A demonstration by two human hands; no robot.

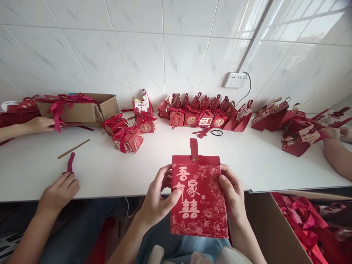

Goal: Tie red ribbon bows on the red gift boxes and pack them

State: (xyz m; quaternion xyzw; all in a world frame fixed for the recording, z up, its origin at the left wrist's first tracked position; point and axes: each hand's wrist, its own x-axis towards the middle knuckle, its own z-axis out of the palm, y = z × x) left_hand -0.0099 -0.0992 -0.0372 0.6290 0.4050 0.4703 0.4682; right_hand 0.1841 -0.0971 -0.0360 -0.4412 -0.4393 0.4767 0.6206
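Note:
I hold a flat red gift box (199, 198) with white characters and a floral print upright in front of me, just at the near edge of the white table (170, 154). My left hand (158, 200) grips its left side with the thumb pressed on the front. My right hand (232, 190) is wrapped round its right edge. A red strap tab sticks up from the box's top.
Several finished red boxes with ribbons (192, 113) line the wall. A cardboard carton (82, 108) stands at back left, another carton of red ribbons (302, 223) at lower right. Other people's hands: one by a red strap (59, 192), one at far left (41, 124), one at far right (334, 137).

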